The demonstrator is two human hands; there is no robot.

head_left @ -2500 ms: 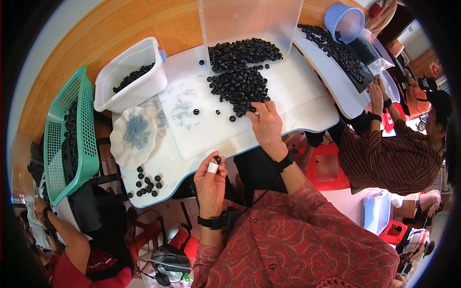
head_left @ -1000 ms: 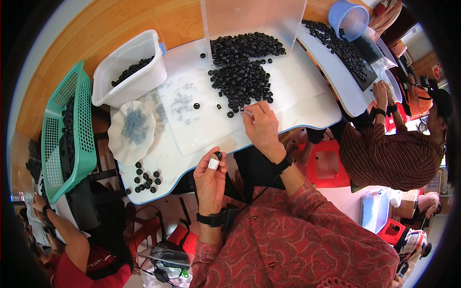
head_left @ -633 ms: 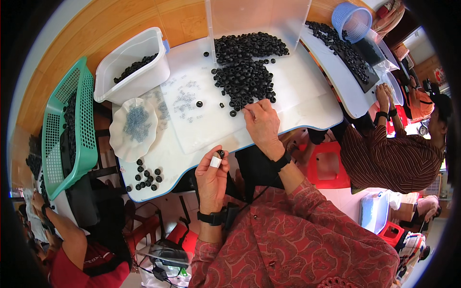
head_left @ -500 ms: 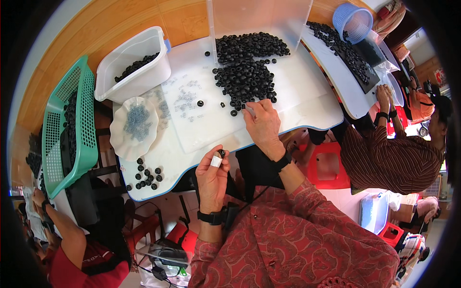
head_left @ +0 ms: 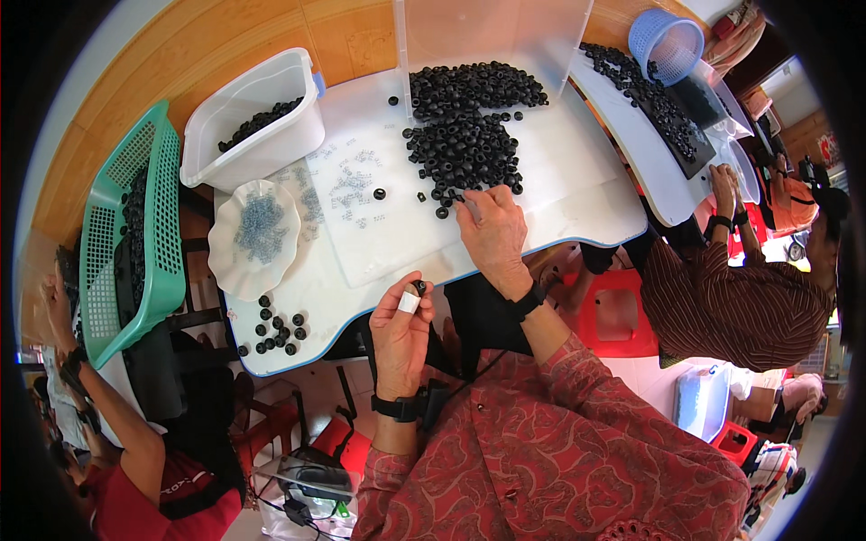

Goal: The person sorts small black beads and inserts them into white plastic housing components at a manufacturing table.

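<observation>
My left hand [head_left: 400,329] is just off the table's front edge, fingers closed around a small round black part [head_left: 418,288] with a hole in it. A white wrap [head_left: 409,302] is around one of its digits. At the near edge of a heap of black round parts [head_left: 465,149], my right hand [head_left: 494,230] reaches down with thumb and fingers pinched together. Whatever is between those fingertips is too small to make out. A single black part [head_left: 379,194] lies apart, left of the heap, and small clear pieces [head_left: 352,185] are scattered beyond it.
A clear bin [head_left: 496,36] stands behind the heap. On the left are a white tub [head_left: 262,149], a scalloped dish [head_left: 225,270] of clear pieces, loose black parts [head_left: 280,334] and a green basket [head_left: 135,316]. Co-workers sit on both sides; a red stool [head_left: 622,338] is right.
My hands stay almost in place, the left still holding its black part. At the far left, a co-worker's arm has lifted beside the green basket. The view has shifted slightly.
</observation>
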